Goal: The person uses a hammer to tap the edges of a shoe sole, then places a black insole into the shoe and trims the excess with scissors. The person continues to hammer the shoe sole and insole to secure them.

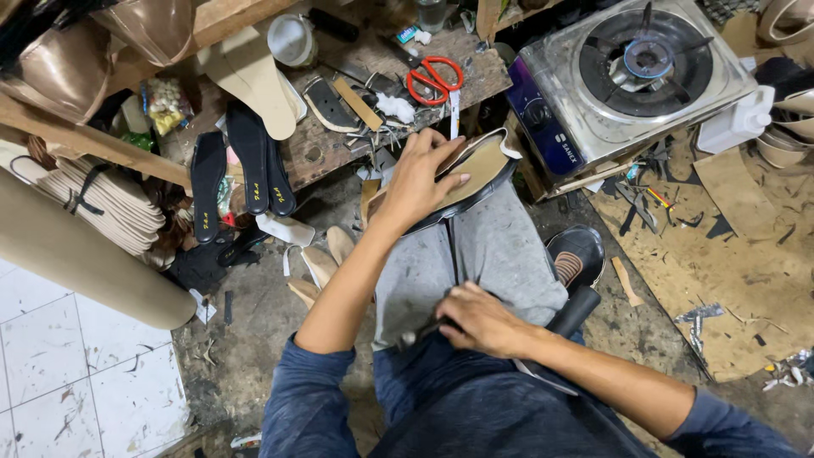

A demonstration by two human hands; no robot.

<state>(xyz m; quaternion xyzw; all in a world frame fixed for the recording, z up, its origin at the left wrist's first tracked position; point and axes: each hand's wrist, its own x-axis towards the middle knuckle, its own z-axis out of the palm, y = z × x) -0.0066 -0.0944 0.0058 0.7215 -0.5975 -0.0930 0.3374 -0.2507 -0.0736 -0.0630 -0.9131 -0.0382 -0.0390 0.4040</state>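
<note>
In the head view, the left hand (421, 181) lies flat with fingers spread on a tan shoe sole (477, 172), pinning it steady on the knee. Nearer, the right hand (479, 319) is closed around a dark tool (421, 332), resting on the lap; red scissors (435, 78) lie far off on the workbench (339, 140).

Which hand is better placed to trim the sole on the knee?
Probably the right hand: it holds what looks like a small tool on the lap, free to lift. The left hand is pressed flat on the tan sole, steadying it.
</note>
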